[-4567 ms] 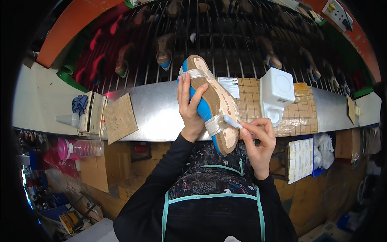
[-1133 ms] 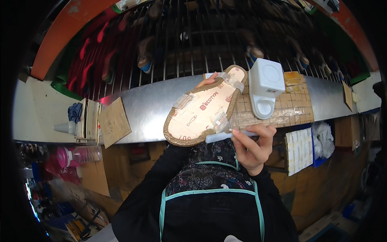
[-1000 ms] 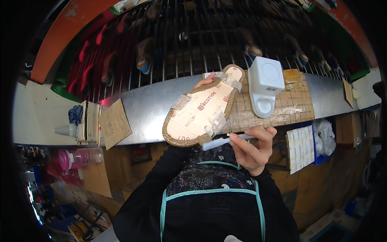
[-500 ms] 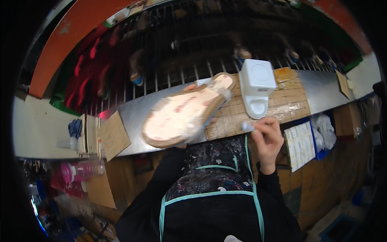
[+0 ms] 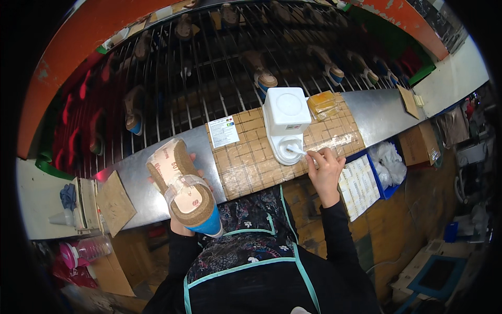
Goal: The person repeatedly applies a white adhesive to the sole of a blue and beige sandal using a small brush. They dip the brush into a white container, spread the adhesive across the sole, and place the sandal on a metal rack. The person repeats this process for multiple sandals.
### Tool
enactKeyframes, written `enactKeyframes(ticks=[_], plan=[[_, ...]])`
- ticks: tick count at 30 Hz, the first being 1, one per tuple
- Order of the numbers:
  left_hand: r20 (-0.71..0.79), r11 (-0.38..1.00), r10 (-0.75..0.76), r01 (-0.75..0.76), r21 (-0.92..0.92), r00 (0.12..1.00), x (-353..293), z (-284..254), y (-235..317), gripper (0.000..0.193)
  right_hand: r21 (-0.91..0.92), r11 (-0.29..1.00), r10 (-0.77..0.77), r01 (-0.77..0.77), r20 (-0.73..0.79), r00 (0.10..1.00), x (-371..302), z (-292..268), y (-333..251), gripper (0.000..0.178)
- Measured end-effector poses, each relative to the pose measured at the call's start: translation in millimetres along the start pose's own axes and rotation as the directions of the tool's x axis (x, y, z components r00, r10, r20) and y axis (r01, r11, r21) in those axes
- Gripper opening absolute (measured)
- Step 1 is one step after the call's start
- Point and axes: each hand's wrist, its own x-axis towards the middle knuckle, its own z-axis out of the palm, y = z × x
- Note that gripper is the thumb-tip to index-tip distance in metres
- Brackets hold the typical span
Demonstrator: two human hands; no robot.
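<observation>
My left hand (image 5: 180,228) holds a sandal (image 5: 184,191) from below, left of centre. The sandal has a pale printed footbed, a cork-coloured edge, clear straps and a bright blue part at its near end. Its body hides most of my palm; fingers show along both sides. Between thumb and fingers of my right hand (image 5: 326,170) is pinched a small white stick-like tool (image 5: 297,150), too small to name surely. The tool's tip lies in the round cup (image 5: 286,159) at the foot of a white plastic dispenser (image 5: 288,112).
The dispenser stands on a taped cardboard sheet (image 5: 246,172), beside a yellow block (image 5: 322,105) and a printed card (image 5: 223,132). Beyond the metal ledge (image 5: 384,112), more sandals lie on a rack of rods (image 5: 209,78). At right sits a blue bin (image 5: 393,191) of white bags.
The sandal has swung left and nearer, its blue end now facing me. My right hand has brought the small white tool into the dispenser's cup. The whole view has shifted.
</observation>
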Motion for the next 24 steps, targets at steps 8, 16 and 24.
enactKeyframes(ticks=[8, 16, 24], plan=[[-0.108, 0.97, -0.034, 0.059, 0.238, 0.994, -1, 18, -7, 0.092, 0.285, 0.947, 0.107, -0.146, 0.149, 0.983, -7, 5, 23, 0.007], [-0.252, 0.789, 0.059, 0.11, 0.604, 0.966, 12, 31, -32, 0.095, 0.773, 0.23, 0.237, -0.591, 0.544, 0.805, 14, -17, -33, 0.016], [0.171, 0.403, 0.123, -0.206, 0.892, 0.978, 9, 64, -32, 0.103, 0.831, 0.556, 0.002, 0.019, -0.024, 1.0, 33, -41, -127, 0.021]])
